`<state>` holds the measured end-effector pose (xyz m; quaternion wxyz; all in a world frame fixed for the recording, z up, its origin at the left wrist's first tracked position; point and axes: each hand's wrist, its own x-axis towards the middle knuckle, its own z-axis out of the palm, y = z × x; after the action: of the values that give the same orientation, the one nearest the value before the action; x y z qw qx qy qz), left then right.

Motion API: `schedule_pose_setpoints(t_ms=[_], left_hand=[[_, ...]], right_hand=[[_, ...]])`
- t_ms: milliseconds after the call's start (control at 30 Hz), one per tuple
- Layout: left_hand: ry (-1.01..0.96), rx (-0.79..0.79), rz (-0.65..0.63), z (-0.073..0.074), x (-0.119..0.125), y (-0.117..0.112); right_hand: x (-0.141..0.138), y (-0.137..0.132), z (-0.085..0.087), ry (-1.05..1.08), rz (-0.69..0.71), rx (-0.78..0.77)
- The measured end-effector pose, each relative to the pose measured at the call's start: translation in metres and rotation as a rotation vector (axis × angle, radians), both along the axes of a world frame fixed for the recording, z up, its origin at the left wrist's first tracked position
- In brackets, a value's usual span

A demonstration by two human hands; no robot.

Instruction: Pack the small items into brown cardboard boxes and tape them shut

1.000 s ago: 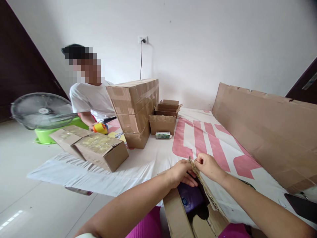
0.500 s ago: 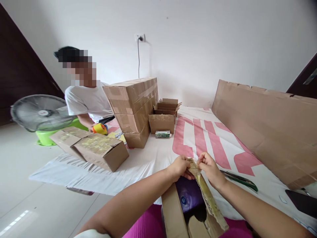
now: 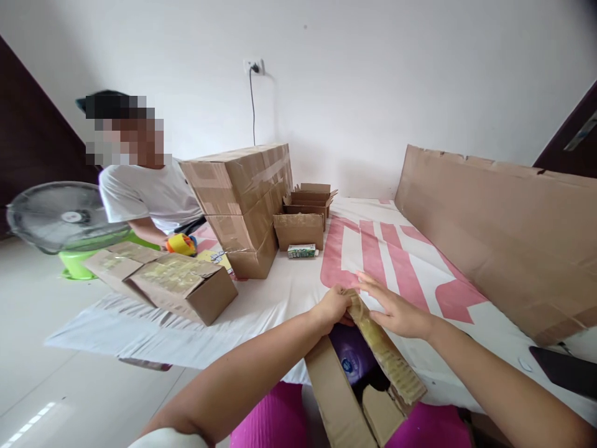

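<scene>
An opened cardboard box (image 3: 336, 398) rests at my lap, tilted, with one taped flap (image 3: 389, 354) lifted. Inside lies a shiny purple package (image 3: 352, 356) with a small blue round mark; its kind I cannot make out. My left hand (image 3: 332, 309) is closed on the far end of the flap, where clear yellowish tape covers the cardboard. To the right of that flap, my right hand (image 3: 396, 309) has its fingers stretched out and holds nothing visible. Whether its thumb touches the flap I cannot tell.
Stacked taped boxes (image 3: 252, 205) stand ahead, beside several open boxes (image 3: 298, 231) and a small carton (image 3: 302, 251). Taped boxes (image 3: 186, 283) lie left, near a person (image 3: 144, 193) holding a tape dispenser (image 3: 181, 244). A large cardboard sheet (image 3: 485, 230) and a dark phone-like slab (image 3: 566, 371) are right.
My right hand has let go of the flap's end and its fingers have opened out. My left hand keeps its grip. The green-edged tool on the right is hidden now behind my right arm.
</scene>
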<state>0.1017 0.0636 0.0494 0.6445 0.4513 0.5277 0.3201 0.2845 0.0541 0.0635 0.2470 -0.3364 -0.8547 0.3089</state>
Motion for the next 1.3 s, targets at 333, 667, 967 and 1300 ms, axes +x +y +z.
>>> schedule_pose_setpoints(t_ms=[333, 667, 967, 1300], left_hand=[[0.169, 0.190, 0.249, -0.005, -0.011, 0.019], [0.195, 0.238, 0.174, -0.020, 0.008, 0.026], [0.232, 0.257, 0.161, -0.022, 0.008, 0.026], [0.243, 0.281, 0.210, -0.019, 0.004, 0.028]], right_hand=[[0.005, -0.020, -0.008, -0.234, -0.008, 0.609], [0.031, -0.070, -0.019, -0.277, -0.138, 0.795], [0.034, -0.097, -0.022, -0.283, -0.207, 0.759], [0.055, -0.138, -0.036, -0.222, -0.333, 0.795]])
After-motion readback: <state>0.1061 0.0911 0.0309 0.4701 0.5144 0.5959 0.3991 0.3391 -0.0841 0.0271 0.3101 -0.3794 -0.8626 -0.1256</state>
